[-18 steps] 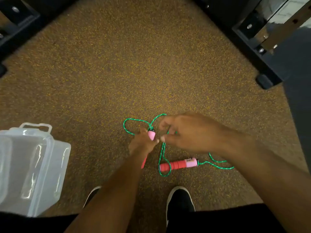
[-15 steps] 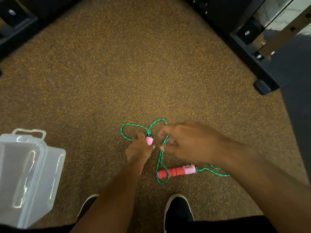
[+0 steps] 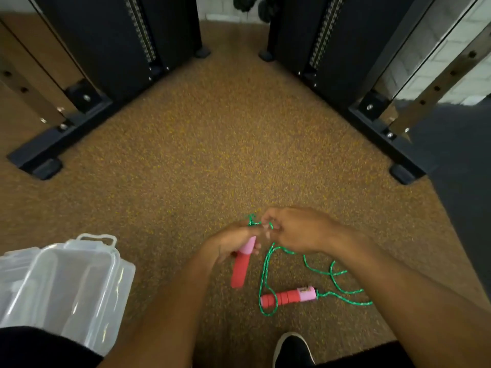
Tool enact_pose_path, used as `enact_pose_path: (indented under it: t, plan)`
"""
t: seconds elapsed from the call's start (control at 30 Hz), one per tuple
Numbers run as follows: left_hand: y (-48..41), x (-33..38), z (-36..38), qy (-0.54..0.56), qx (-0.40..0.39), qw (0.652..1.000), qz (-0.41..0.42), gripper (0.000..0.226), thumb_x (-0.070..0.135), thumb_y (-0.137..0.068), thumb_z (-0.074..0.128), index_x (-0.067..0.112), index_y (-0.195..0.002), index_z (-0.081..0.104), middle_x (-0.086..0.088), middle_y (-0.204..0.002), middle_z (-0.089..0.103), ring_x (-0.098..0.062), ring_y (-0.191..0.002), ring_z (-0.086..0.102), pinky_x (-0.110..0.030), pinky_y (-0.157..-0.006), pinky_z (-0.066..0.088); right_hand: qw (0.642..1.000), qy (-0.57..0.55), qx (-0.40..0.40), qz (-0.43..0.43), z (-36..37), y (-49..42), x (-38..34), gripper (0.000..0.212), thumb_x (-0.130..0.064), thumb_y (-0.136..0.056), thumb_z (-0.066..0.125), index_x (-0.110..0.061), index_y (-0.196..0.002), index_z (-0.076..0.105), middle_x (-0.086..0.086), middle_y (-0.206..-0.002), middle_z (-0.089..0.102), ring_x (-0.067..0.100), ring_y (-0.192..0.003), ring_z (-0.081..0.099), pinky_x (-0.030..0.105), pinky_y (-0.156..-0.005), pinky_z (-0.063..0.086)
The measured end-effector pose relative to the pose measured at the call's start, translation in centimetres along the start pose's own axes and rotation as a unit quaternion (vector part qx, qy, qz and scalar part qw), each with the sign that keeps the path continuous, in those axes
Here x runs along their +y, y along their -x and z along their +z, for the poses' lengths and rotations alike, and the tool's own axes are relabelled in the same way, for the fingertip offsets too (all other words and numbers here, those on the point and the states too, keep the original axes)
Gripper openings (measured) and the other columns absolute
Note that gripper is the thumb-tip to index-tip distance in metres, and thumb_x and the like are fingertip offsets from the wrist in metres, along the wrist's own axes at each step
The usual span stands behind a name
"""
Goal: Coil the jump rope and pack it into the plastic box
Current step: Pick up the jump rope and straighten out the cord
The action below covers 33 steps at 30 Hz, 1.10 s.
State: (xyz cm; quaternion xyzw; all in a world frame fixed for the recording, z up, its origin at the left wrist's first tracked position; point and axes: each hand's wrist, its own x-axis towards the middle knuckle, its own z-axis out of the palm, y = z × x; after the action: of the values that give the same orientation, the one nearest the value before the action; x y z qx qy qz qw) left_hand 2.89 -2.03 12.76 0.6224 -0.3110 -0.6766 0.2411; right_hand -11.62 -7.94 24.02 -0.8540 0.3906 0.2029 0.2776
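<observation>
Since the earlier frames, the wide green loop that lay on the floor ahead of your hands has been drawn in to a small bunch at your fingertips, and the handle in your left hand now hangs with more of its red shaft exposed.

Your left hand (image 3: pixel 228 241) is closed around the pink collar of the first handle (image 3: pixel 241 264), which points down toward the floor. Your right hand (image 3: pixel 295 229) has its fingertips pinched narrow on the green rope (image 3: pixel 263 272) close to that handle's top; the exact strand held is too small to tell. The second handle (image 3: pixel 288 298) lies on the speckled floor (image 3: pixel 212 144) near your shoe (image 3: pixel 292 349), with loose rope looped around its red end and trailing under your right forearm. The plastic box (image 3: pixel 66 285) sits open at your left, well apart from the rope, with nothing of the rope in it.

Step in hand, as judged: the start of coiling, with only the first turn gathered. Packing is not yet begun.

Next move: feed slack from the floor with the right hand and lay even turns against the held handle. Keep the pinch firm, as the thin rope will likely spring open. Watch that the loop around the second handle does not snag.
</observation>
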Motion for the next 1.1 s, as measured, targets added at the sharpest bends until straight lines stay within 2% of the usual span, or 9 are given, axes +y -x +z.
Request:
enact_pose_path:
  t: [0.17, 0.23, 0.33, 0.4, 0.6, 0.73, 0.9, 1.0, 1.1]
  plan:
    - [6.9, 7.9, -0.1, -0.084, -0.096, 0.987, 0.099, 0.017, -0.003, -0.091, 0.059, 0.011, -0.082, 0.058, -0.007, -0.073, 0.066, -0.012, -0.063, 0.066, -0.021, -0.062, 0.053, 0.996, -0.011, 0.085, 0.014, -2.7, 2.3, -0.6, 0.064, -0.029, -0.092, 0.055, -0.035, -0.151, 0.03, 0.006, -0.148, 0.048, 0.028, -0.135, 0.048, 0.037, -0.1, 0.044]
    - [9.9, 10.9, 0.1, -0.151, -0.109, 0.976, 0.116, 0.018, 0.003, -0.089, 0.064, 0.013, -0.076, 0.058, -0.005, -0.069, 0.065, -0.011, -0.065, 0.064, -0.022, -0.066, 0.049, 0.993, -0.047, 0.107, -0.014, -4.0, 3.5, -1.1, 0.058, -0.022, -0.093, 0.054, -0.036, -0.147, 0.039, 0.002, -0.141, 0.057, 0.024, -0.126, 0.055, 0.031, -0.092, 0.044]
    - [13.9, 14.4, 0.7, -0.198, -0.088, 0.967, 0.131, 0.037, 0.05, -0.085, 0.063, 0.017, -0.069, 0.059, -0.005, -0.064, 0.064, -0.02, -0.066, 0.066, -0.032, -0.073, 0.046, 0.972, -0.185, 0.124, -0.071, -5.0, 5.4, -2.0, 0.022, -0.008, -0.095, 0.049, -0.024, -0.1, 0.063, 0.005, -0.095, 0.069, 0.021, -0.081, 0.063, 0.024, -0.066, 0.047]
    - [16.0, 16.0, 1.0, -0.167, -0.049, 0.975, 0.136, 0.052, 0.06, -0.092, 0.048, 0.015, -0.069, 0.059, -0.006, -0.06, 0.063, -0.023, -0.062, 0.065, -0.033, -0.07, 0.049, 0.949, -0.267, 0.147, -0.078, -5.6, 6.9, -2.7, 0.028, -0.005, -0.1, 0.042, -0.021, -0.081, 0.056, 0.009, -0.077, 0.064, 0.018, -0.065, 0.057, 0.024, -0.053, 0.045]
    - [20.3, 17.5, 1.5, -0.132, -0.037, 0.97, 0.202, 0.033, 0.026, -0.104, 0.044, 0.007, -0.089, 0.066, -0.01, -0.075, 0.068, -0.018, -0.072, 0.066, -0.02, -0.069, 0.053, 0.929, -0.314, 0.173, -0.087, -6.9, 9.5, -4.4, 0.034, -0.001, -0.094, 0.041, -0.023, -0.072, 0.056, -0.007, -0.059, 0.06, 0.009, -0.054, 0.054, 0.025, -0.052, 0.043]
    - [21.3, 16.5, 0.4, -0.059, -0.048, 0.972, 0.223, 0.028, 0.024, -0.103, 0.047, 0.009, -0.093, 0.069, -0.006, -0.076, 0.073, -0.016, -0.075, 0.069, -0.029, -0.079, 0.051, 0.926, -0.318, 0.178, -0.095, -7.7, 10.1, -5.9, 0.028, -0.005, -0.093, 0.044, -0.02, -0.075, 0.059, 0.0, -0.065, 0.06, 0.015, -0.06, 0.052, 0.031, -0.058, 0.045]
    - [23.4, 16.3, -1.5, -0.025, -0.063, 0.954, 0.291, 0.021, 0.009, -0.1, 0.048, 0.008, -0.113, 0.065, -0.005, -0.081, 0.073, -0.015, -0.082, 0.07, -0.031, -0.09, 0.055, 0.907, -0.368, 0.191, -0.08, -9.2, 11.6, -7.6, 0.022, -0.025, -0.101, 0.053, -0.021, -0.081, 0.061, 0.0, -0.069, 0.058, 0.006, -0.051, 0.049, 0.021, -0.051, 0.043]
    - [24.6, 16.5, -1.8, -0.013, -0.055, 0.947, 0.315, 0.024, 0.003, -0.099, 0.048, 0.008, -0.115, 0.064, -0.003, -0.082, 0.072, -0.011, -0.077, 0.07, -0.023, -0.079, 0.055, 0.907, -0.358, 0.206, -0.086, -10.0, 12.3, -7.8, 0.026, -0.035, -0.098, 0.057, -0.024, -0.076, 0.066, -0.007, -0.06, 0.049, 0.008, -0.051, 0.041, 0.027, -0.052, 0.036]
    - [25.2, 16.6, -1.1, 0.035, -0.05, 0.939, 0.339, 0.024, 0.003, -0.098, 0.049, 0.007, -0.116, 0.065, 0.002, -0.08, 0.063, -0.006, -0.063, 0.053, -0.023, -0.07, 0.047, 0.886, -0.384, 0.235, -0.108, -10.6, 13.3, -7.3, 0.021, -0.039, -0.095, 0.061, -0.025, -0.088, 0.075, -0.007, -0.062, 0.049, 0.014, -0.06, 0.036, 0.032, -0.058, 0.032]
